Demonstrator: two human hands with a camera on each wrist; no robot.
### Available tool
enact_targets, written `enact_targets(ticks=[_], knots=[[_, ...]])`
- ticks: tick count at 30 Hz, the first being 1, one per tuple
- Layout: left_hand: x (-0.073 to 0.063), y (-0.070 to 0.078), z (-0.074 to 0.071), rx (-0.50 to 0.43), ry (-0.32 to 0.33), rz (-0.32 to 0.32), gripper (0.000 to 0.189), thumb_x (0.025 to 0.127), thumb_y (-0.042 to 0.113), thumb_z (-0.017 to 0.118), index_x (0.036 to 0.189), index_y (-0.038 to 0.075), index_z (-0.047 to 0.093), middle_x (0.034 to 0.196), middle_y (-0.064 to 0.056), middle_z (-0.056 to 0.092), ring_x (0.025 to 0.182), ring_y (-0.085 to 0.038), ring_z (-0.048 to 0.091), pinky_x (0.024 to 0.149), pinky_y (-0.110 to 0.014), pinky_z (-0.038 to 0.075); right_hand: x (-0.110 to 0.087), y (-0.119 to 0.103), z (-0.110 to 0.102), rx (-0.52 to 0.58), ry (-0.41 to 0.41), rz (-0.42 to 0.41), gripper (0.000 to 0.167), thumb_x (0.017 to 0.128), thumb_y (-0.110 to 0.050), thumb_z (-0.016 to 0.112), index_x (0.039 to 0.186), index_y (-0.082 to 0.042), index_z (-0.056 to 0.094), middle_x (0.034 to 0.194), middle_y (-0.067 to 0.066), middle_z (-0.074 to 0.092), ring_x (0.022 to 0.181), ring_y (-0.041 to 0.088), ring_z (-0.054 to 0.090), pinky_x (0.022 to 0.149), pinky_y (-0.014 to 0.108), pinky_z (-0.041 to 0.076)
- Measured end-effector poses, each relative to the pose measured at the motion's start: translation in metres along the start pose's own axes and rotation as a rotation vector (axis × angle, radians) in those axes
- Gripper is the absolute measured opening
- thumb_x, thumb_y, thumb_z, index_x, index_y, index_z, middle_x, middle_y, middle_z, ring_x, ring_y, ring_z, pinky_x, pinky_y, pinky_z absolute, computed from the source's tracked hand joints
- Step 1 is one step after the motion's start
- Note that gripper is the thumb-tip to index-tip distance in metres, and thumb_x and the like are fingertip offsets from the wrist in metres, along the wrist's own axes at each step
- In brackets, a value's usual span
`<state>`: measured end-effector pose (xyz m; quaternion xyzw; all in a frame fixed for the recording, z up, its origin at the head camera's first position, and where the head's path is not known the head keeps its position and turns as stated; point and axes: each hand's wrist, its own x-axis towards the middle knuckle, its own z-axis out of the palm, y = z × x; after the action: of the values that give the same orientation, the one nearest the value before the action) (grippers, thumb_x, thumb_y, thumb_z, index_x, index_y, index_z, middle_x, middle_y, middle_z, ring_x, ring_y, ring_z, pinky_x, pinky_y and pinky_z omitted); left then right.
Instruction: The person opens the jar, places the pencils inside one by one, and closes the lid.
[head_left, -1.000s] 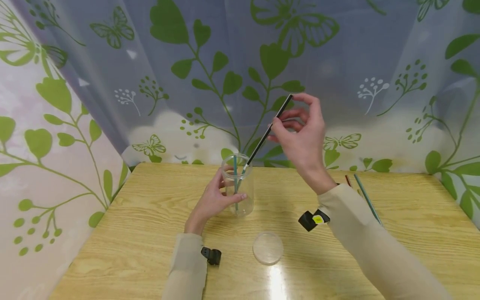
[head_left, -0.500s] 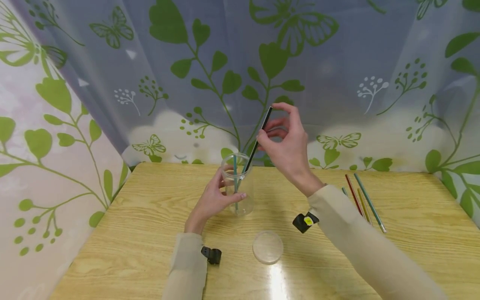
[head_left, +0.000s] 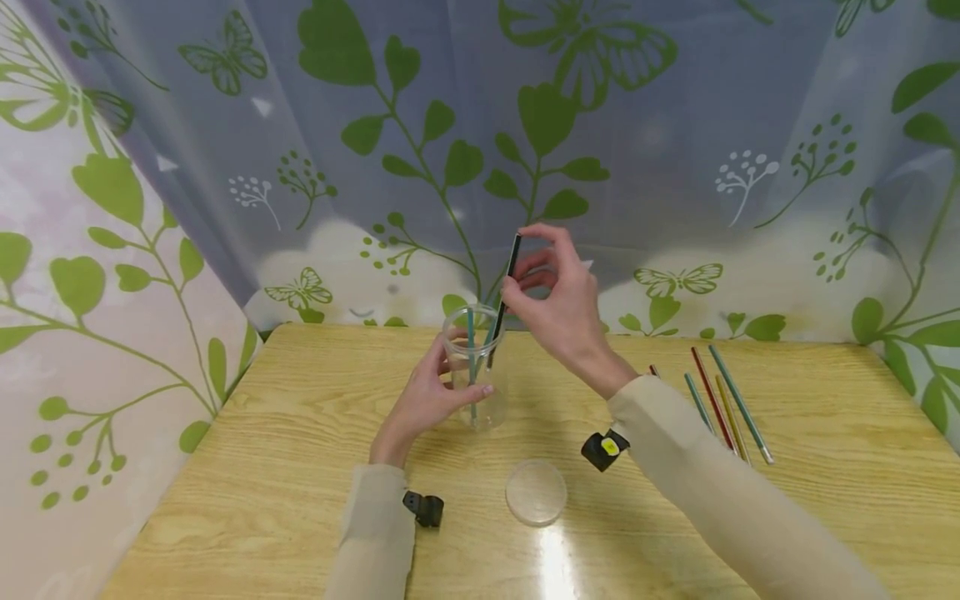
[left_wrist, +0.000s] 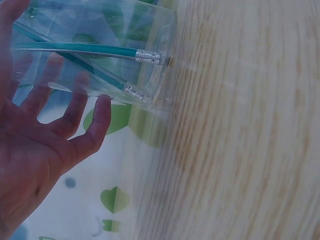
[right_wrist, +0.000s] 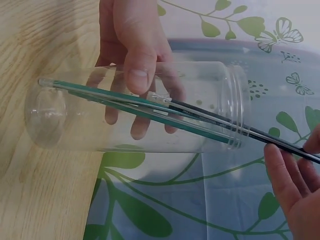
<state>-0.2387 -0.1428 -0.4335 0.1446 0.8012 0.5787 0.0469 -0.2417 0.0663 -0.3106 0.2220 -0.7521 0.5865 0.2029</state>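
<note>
My left hand (head_left: 423, 402) grips a clear plastic jar (head_left: 495, 410) that stands upright on the table, the thumb on the near side and the fingers behind. Two green pencils (left_wrist: 90, 49) with silver ends lean inside it, silver ends down near the base in the left wrist view. My right hand (head_left: 562, 312) pinches a black pencil (head_left: 513, 257) between thumb and fingers, the index fingertip at its top. The lower part of that pencil (right_wrist: 200, 114) is through the jar's mouth, its silver end about midway down, clear of the base.
A round clear lid (head_left: 536, 493) lies on the wooden table (head_left: 285, 467) in front of the jar. To the right, beside the right sleeve, lie a red pencil (head_left: 711, 396), a yellow pencil (head_left: 723, 400) and green pencils (head_left: 738, 400). A patterned curtain (head_left: 675, 167) hangs behind.
My right hand has moved left and down, lowering the black pencil deeper into the jar and tilting it more upright. The left hand and jar stay put; more loose pencils show beside the sleeve.
</note>
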Motion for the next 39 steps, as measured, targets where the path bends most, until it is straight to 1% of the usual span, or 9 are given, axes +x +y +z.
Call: enact_targets(ticks=[4, 7, 12, 17, 21, 25, 29, 33, 39], knots=[[0.0, 0.0, 0.0, 0.0, 0.0, -0.001, 0.077, 0.087, 0.026, 0.084, 0.148, 0.039, 0.039, 0.149, -0.002, 0.049, 0.132, -0.028, 0.056, 0.097, -0.047, 0.055, -0.002, 0.003, 0.002, -0.038, -0.024, -0.021, 0.047, 0.09, 0.002, 0.067, 0.133, -0.006, 0.053, 0.095, 0.014, 0.065, 0.08, 0.026, 0.071, 0.064, 0.026, 0.06], [0.0, -0.001, 0.0, 0.002, -0.001, -0.002, 0.077, 0.087, 0.027, 0.084, 0.148, 0.039, 0.039, 0.147, 0.002, 0.049, 0.132, -0.028, 0.056, 0.097, -0.047, 0.055, -0.004, 0.005, 0.002, -0.053, -0.047, -0.022, 0.04, 0.091, 0.0, 0.067, 0.129, -0.006, 0.056, 0.094, 0.013, 0.067, 0.08, 0.024, 0.072, 0.065, 0.025, 0.059], [0.001, -0.001, 0.0, 0.0, -0.005, 0.0, 0.077, 0.086, 0.027, 0.084, 0.148, 0.037, 0.039, 0.147, 0.001, 0.05, 0.132, -0.029, 0.056, 0.097, -0.047, 0.055, -0.008, 0.007, 0.004, -0.097, -0.11, -0.02, 0.028, 0.095, -0.007, 0.068, 0.122, -0.009, 0.061, 0.094, 0.01, 0.072, 0.083, 0.02, 0.072, 0.071, 0.028, 0.06], [0.001, 0.0, 0.0, -0.006, -0.009, 0.0, 0.079, 0.087, 0.026, 0.084, 0.151, 0.032, 0.038, 0.146, 0.001, 0.051, 0.133, -0.029, 0.055, 0.098, -0.048, 0.055, -0.011, 0.009, 0.005, -0.164, -0.196, -0.048, 0.02, 0.097, -0.01, 0.068, 0.117, -0.008, 0.063, 0.093, 0.006, 0.074, 0.084, 0.017, 0.071, 0.077, 0.032, 0.061], [0.0, 0.0, -0.001, -0.006, -0.012, -0.001, 0.08, 0.087, 0.027, 0.083, 0.152, 0.032, 0.038, 0.145, 0.002, 0.051, 0.132, -0.03, 0.055, 0.099, -0.049, 0.054, -0.013, 0.01, 0.005, -0.198, -0.252, -0.047, 0.017, 0.097, -0.012, 0.067, 0.114, -0.009, 0.065, 0.095, 0.005, 0.075, 0.089, 0.017, 0.071, 0.084, 0.039, 0.06], [0.0, 0.001, -0.001, -0.003, -0.016, -0.004, 0.079, 0.088, 0.029, 0.083, 0.152, 0.034, 0.037, 0.147, 0.002, 0.048, 0.133, -0.03, 0.054, 0.099, -0.05, 0.054, -0.014, 0.01, 0.005, -0.263, -0.29, -0.046, 0.015, 0.097, -0.014, 0.068, 0.111, -0.009, 0.068, 0.096, 0.003, 0.074, 0.095, 0.02, 0.068, 0.091, 0.045, 0.056], [0.0, 0.0, -0.001, -0.004, -0.018, -0.009, 0.079, 0.088, 0.028, 0.083, 0.152, 0.033, 0.037, 0.147, 0.001, 0.048, 0.134, -0.031, 0.054, 0.099, -0.049, 0.054, -0.015, 0.011, 0.005, -0.338, -0.323, -0.056, 0.012, 0.096, -0.015, 0.068, 0.107, -0.011, 0.07, 0.094, 0.001, 0.074, 0.095, 0.022, 0.064, 0.092, 0.046, 0.052], [0.0, -0.001, -0.001, -0.01, -0.018, -0.018, 0.079, 0.087, 0.028, 0.083, 0.152, 0.032, 0.037, 0.145, 0.003, 0.049, 0.133, -0.029, 0.054, 0.098, -0.048, 0.054, -0.015, 0.011, 0.006, -0.371, -0.361, -0.044, 0.011, 0.096, -0.017, 0.067, 0.106, -0.013, 0.07, 0.093, 0.0, 0.074, 0.093, 0.022, 0.063, 0.088, 0.044, 0.05], [0.001, -0.001, -0.001, -0.01, -0.017, -0.019, 0.076, 0.087, 0.028, 0.083, 0.148, 0.039, 0.038, 0.147, 0.004, 0.049, 0.133, -0.03, 0.054, 0.098, -0.048, 0.054, -0.015, 0.013, 0.006, -0.393, -0.416, -0.018, 0.008, 0.097, -0.018, 0.066, 0.104, -0.016, 0.07, 0.093, 0.0, 0.074, 0.094, 0.024, 0.064, 0.088, 0.044, 0.049]])
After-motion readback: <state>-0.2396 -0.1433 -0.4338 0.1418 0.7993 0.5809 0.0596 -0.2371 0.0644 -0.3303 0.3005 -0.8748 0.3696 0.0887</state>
